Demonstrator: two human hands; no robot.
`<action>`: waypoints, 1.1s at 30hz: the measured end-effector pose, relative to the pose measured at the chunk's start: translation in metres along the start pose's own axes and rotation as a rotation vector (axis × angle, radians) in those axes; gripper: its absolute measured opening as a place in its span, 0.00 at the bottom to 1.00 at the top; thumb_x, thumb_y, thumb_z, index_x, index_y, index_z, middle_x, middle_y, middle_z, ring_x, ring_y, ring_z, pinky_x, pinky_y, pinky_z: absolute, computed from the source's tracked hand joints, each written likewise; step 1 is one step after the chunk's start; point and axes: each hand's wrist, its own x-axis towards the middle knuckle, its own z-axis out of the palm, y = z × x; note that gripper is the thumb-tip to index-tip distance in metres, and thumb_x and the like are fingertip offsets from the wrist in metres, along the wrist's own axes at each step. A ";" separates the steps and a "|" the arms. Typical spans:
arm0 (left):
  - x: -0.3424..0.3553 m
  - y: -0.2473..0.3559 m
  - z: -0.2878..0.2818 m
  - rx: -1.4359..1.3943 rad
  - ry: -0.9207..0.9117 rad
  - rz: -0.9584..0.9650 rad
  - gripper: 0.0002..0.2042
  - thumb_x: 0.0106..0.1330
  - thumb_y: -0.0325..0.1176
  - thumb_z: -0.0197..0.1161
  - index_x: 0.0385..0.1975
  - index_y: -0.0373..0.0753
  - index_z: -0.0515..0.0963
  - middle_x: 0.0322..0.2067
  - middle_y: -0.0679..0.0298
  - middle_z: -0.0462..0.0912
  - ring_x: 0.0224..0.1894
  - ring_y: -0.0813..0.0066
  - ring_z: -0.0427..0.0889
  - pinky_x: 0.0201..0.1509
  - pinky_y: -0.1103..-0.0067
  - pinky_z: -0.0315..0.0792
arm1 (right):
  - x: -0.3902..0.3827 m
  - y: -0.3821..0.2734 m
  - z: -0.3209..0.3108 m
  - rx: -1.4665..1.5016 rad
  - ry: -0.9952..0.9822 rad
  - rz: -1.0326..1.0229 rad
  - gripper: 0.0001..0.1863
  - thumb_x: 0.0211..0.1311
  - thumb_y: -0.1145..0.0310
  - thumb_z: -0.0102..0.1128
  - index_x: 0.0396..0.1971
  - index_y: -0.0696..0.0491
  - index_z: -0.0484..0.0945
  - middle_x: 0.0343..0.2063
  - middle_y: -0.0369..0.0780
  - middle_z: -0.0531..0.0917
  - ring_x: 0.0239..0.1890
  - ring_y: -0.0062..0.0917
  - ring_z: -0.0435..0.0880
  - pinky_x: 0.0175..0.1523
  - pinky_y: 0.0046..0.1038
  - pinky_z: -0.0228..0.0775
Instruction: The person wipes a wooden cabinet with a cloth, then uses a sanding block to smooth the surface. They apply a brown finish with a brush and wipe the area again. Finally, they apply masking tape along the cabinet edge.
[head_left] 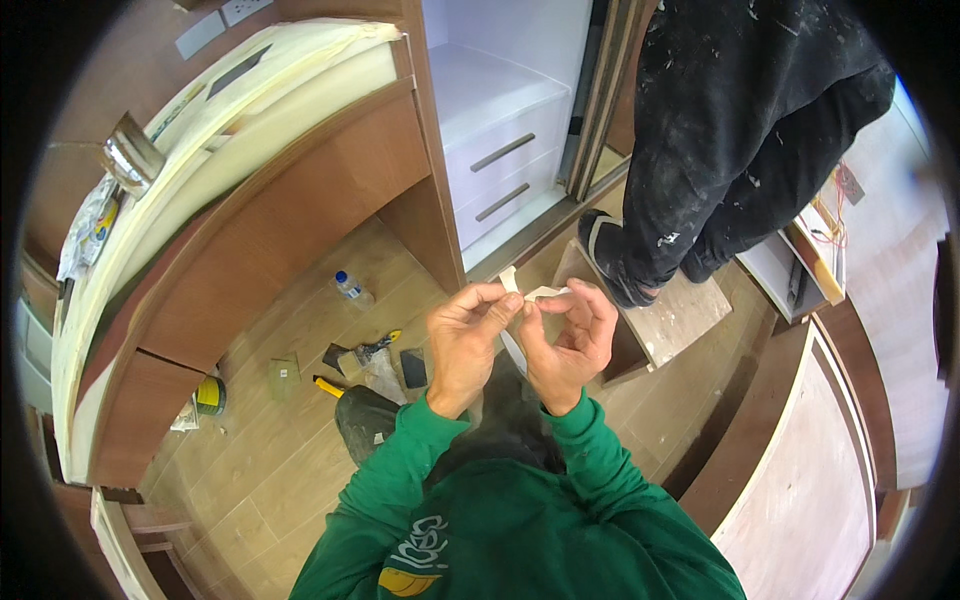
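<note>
My left hand (466,338) and my right hand (571,338) are raised in front of my chest, close together. Both pinch a small, pale strip, like tape or paper (527,291), between thumb and fingertips. One end of the strip sticks up by my left fingers, and a length of it hangs down between my palms. My green sleeves come up from the lower edge. Below my hands lies the wooden floor (290,440).
Another person in dark, paint-flecked trousers (720,130) stands on a low wooden step (670,310) just beyond my hands. White drawers (500,150) sit behind. A curved wooden cabinet (250,240) fills the left. A water bottle (350,288), scrapers (370,355) and a tape roll (209,396) lie on the floor.
</note>
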 end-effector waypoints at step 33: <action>0.011 0.018 -0.043 -0.061 0.102 0.040 0.14 0.59 0.15 0.66 0.46 0.27 0.79 0.38 0.55 0.86 0.42 0.69 0.86 0.49 0.74 0.80 | -0.010 -0.002 0.030 0.167 -0.145 -0.018 0.30 0.56 0.88 0.67 0.57 0.61 0.66 0.43 0.45 0.82 0.45 0.29 0.86 0.57 0.32 0.78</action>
